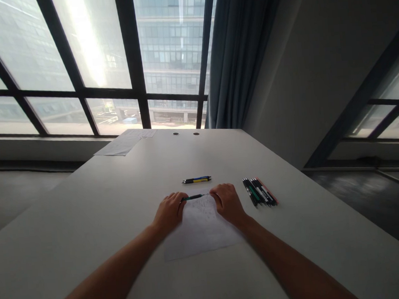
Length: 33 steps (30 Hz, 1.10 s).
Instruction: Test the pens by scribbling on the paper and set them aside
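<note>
Holding a thin green pen (192, 197) level between both hands, just above the far edge of a scribbled sheet of paper (200, 227) on the pale surface (87, 213). Left hand (170, 212) pinched shut on the dark grip end; right hand (227, 203) closed on the tip end, fingers curled under. Pen judged light, rigid, smooth-barrelled, likely slick along the plastic; best held at the two ends as now, since the middle is narrow and would roll between fingertips. Small parts such as a cap or tip, if loose, cannot be made out at this size. Blue-and-yellow pen (197, 180) lying crosswise just beyond the hands, apart from them. Cluster of pens (260, 191), black, green and red among them, side by side near the right hand. More papers (125, 144) at the far left corner, well apart, below the window (92, 61).
</note>
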Tool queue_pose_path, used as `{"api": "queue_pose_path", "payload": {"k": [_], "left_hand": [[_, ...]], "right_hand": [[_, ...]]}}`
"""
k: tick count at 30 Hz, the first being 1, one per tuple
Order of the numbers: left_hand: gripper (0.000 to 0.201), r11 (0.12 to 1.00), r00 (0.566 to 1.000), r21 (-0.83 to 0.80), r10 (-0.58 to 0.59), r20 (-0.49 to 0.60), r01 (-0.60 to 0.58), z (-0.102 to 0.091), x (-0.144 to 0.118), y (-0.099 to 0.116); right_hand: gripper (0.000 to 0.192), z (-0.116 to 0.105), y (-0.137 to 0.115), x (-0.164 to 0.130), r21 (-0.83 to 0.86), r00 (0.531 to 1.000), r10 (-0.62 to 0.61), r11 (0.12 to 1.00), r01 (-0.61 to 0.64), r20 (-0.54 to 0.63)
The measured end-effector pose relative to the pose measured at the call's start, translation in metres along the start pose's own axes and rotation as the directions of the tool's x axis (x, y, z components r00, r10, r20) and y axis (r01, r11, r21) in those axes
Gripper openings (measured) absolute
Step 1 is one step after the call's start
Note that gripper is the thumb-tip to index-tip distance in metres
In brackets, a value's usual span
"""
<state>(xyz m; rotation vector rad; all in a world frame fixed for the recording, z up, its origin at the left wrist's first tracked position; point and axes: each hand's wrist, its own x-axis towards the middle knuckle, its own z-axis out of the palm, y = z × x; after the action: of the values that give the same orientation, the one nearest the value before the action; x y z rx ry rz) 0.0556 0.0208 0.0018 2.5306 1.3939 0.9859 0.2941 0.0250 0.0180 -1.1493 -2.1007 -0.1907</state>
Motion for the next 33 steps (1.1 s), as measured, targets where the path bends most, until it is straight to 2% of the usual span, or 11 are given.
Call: {"api": "queue_pose_path", "payload": {"k": [18, 23, 28, 33], "left_hand": [[0.016, 0.998, 0.999, -0.037, 0.044, -0.014, -0.044, -0.0009, -0.0013, 0.0022], [0.017, 0.994, 0.997, -0.08, 0.08, -0.005, -0.081, -0.0014, -0.0016, 0.0034], [0.017, 0.992, 0.995, -0.087, 0.097, 0.001, -0.097, -0.001, -0.0019, 0.0038], [0.018, 0.99, 0.993, -0.085, 0.115, 0.009, -0.114, -0.0002, -0.0026, 0.0031]], "right_hand": [[0.014, 0.0033, -0.0019, -0.0008, 0.05, 0.994, -0.099, 0.994, 0.102, -0.056], [0.015, 0.0026, -0.0053, -0.0001, 0.123, 0.984, -0.15, 0.979, 0.161, -0.096], [0.011, 0.0047, -0.0058, -0.0016, 0.152, 0.982, -0.147, 0.975, 0.164, -0.115], [0.008, 0.0057, -0.0064, -0.0032, 0.216, 0.99, -0.117, 0.967, 0.133, -0.085]]}}
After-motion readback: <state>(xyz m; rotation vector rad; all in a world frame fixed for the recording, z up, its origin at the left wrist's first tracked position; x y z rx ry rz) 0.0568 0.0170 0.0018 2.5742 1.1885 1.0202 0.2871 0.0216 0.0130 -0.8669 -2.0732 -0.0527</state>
